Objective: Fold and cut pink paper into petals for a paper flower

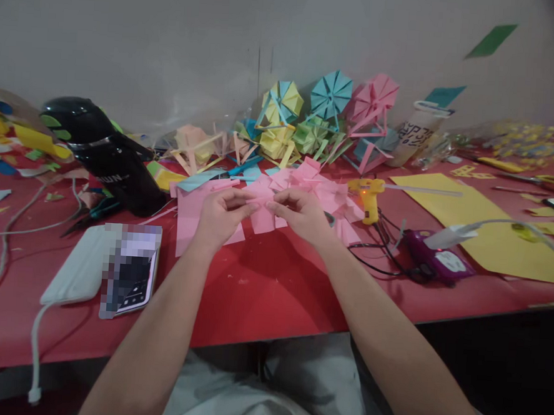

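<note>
Bare forearms (154,325) stretch over the red table (262,300), and there it is, one small pink paper piece (263,200) squarely inside the grip, pinched by my left hand (222,217) and right hand (303,214) together, likely to keep it steady! Just beyond spreads the pink paper pile (309,177), and to the grip's right rests the yellow glue gun (369,197), seemingly within easy reach.

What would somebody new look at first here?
Probably the round folded-paper wheels in yellow-and-blue, blue and pink, in front of the grey wall. Next, the heap of pink paper pieces on the red table, where the left hand and right hand pinch pink paper. The yellow plastic glue gun to its right might stand out too.
</note>
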